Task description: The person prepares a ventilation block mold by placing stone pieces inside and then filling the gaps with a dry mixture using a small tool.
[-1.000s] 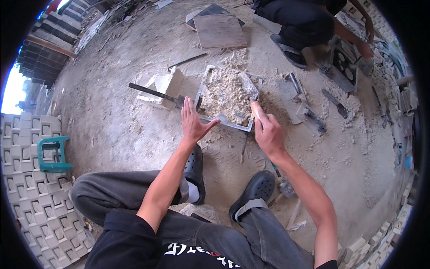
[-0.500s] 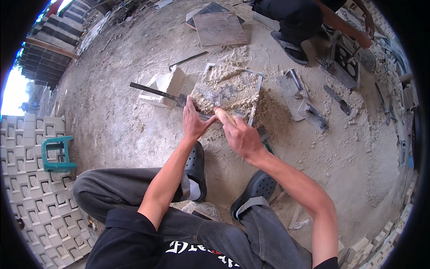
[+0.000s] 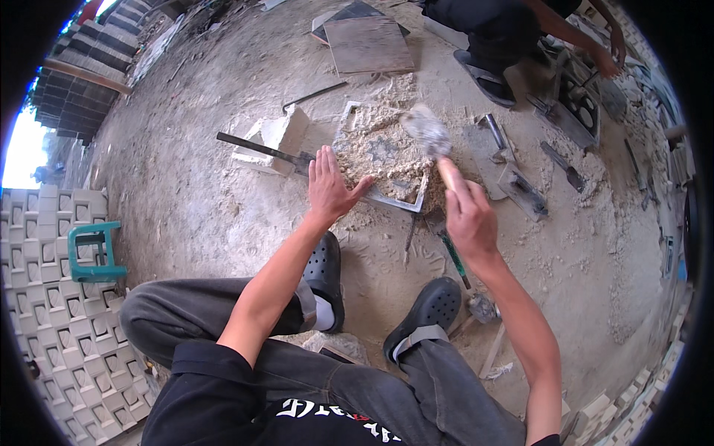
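A square metal mould [image 3: 394,202] with a pale rim lies on the ground in front of me, filled with crumbly sandy mix [image 3: 357,126] around a star-shaped piece [image 3: 383,149]. My left hand [image 3: 331,192] rests with its fingers stretched out at the mould's near left corner, beside the end of a dark metal bar [image 3: 256,147]. That bar lies across a white block [image 3: 286,130]. In my right hand [image 3: 471,223] is the wooden handle of a trowel [image 3: 430,134]. Its blade, blurred by motion, is over the mould's right side.
To the right lie a hammer-like tool [image 3: 492,134], a small trowel [image 3: 563,165] and a dark-handled float [image 3: 524,192]. A co-worker [image 3: 494,37] crouches at the far right near a metal mould [image 3: 576,115]. Flat boards [image 3: 370,46] lie behind. A green stool [image 3: 95,251] stands left, beside stacked pale blocks [image 3: 59,320].
My right hand has swung the trowel from the mould's near edge out to its right side. My left hand has shifted slightly right, staying at the near left corner.
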Tool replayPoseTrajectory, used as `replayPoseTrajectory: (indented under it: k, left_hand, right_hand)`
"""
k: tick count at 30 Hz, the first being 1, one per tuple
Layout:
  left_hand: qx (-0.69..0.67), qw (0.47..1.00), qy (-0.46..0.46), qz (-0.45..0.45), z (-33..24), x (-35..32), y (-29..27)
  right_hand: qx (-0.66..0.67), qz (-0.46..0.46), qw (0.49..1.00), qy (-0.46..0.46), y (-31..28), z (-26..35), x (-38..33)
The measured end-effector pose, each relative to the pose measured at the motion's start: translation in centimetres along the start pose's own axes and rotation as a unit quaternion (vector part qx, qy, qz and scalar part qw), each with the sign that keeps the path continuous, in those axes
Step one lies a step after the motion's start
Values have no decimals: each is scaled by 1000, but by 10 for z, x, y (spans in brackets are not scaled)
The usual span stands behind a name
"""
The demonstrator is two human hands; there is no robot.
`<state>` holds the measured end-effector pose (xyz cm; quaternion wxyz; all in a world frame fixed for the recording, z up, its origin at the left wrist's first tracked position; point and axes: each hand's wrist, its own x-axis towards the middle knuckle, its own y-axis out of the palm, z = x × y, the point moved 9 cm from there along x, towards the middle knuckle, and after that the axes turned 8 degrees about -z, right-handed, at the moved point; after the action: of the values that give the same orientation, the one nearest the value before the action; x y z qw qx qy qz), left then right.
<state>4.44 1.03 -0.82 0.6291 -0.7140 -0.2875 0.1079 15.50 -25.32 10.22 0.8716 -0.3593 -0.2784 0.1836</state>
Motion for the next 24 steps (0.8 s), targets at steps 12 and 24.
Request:
replayPoseTrajectory:
  k: [12,24]
  left_hand:
    - [-172,983,51,-42,-9,35,6]
    - [6,999,28,-21,-5,-16,-1]
  right_hand:
    - [27,41,998,31,7,34,-56]
    - [64,44,991,-108,44,58,-39]
